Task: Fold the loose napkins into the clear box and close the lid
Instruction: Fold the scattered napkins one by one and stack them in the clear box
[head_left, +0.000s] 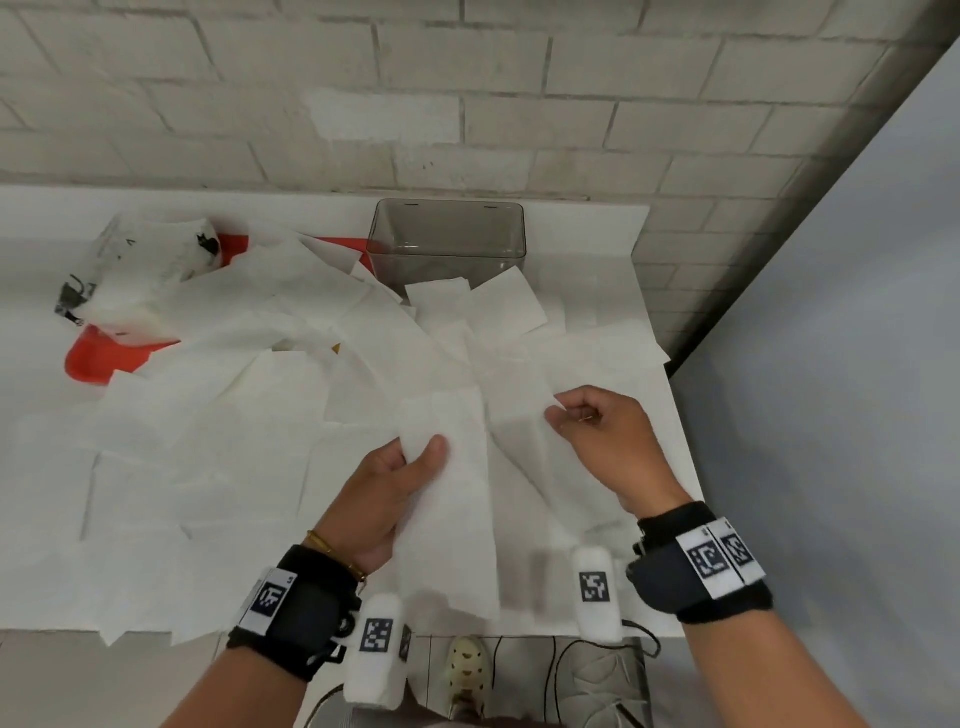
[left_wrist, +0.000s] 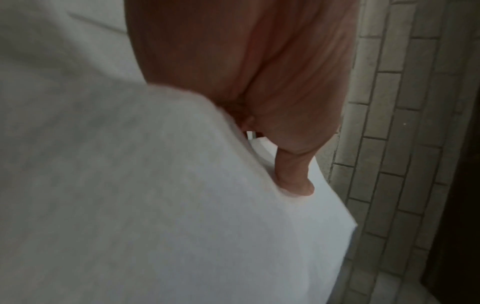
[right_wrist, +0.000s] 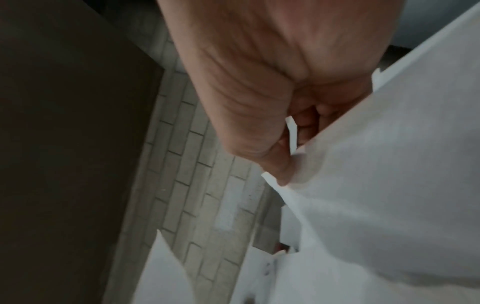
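Several loose white napkins (head_left: 249, 374) lie spread over the white table (head_left: 597, 228). The clear box (head_left: 447, 239) stands open at the back, near the wall, with napkins leaning against its front. My left hand (head_left: 415, 457) pinches one white napkin (head_left: 457, 519) near its top, thumb on top; the left wrist view shows this napkin (left_wrist: 182, 205) under my thumb (left_wrist: 293, 174). My right hand (head_left: 571, 415) pinches the edge of a napkin (head_left: 524, 415) to the right, and the right wrist view shows that napkin (right_wrist: 376, 164) held between its fingertips. No lid is visible.
A torn napkin wrapper (head_left: 135, 270) lies on a red object (head_left: 98, 353) at the table's left. A brick wall (head_left: 467, 104) runs behind the table and a grey panel (head_left: 857, 364) stands to the right. Below the front edge are shoes (head_left: 467, 675) and cables.
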